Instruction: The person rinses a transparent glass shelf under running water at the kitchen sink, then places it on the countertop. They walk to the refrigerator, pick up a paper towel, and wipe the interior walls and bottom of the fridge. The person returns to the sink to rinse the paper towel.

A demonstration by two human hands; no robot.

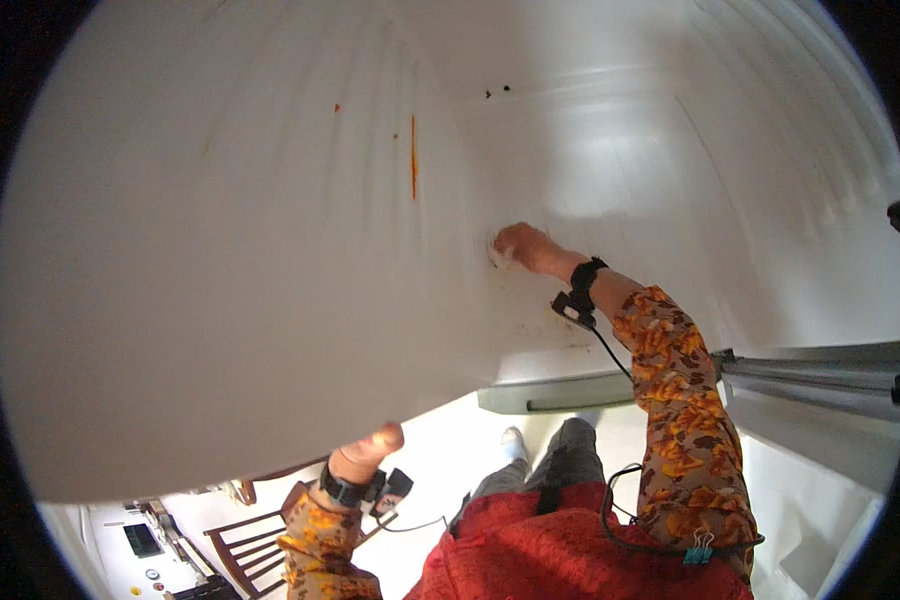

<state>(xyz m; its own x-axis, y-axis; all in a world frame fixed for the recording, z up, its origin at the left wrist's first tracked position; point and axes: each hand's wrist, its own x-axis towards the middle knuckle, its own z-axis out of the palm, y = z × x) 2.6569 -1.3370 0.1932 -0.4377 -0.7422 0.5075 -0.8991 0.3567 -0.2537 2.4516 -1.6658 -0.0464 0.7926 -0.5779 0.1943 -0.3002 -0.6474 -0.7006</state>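
Note:
I am looking into the white plastic interior of what looks like a refrigerator [592,150]. My right hand [529,246] reaches inside, pressed low against the corner where the left wall meets the back panel. Its fingers are curled and partly hidden. A whitish patch shows under them, and I cannot tell whether it is a cloth or foam. Brown specks [532,330] dot the surface below that hand. My left hand [367,450] is at the lower edge of the left wall [217,300], thumb showing, fingers hidden.
An orange streak [414,157] runs down the left wall. Dark spots [496,91] mark the back panel. A pale green-grey ledge [562,395] crosses the front opening, beside a grey door gasket [810,375]. Behind me is a wooden chair [251,551]. Cables hang from both wrist devices.

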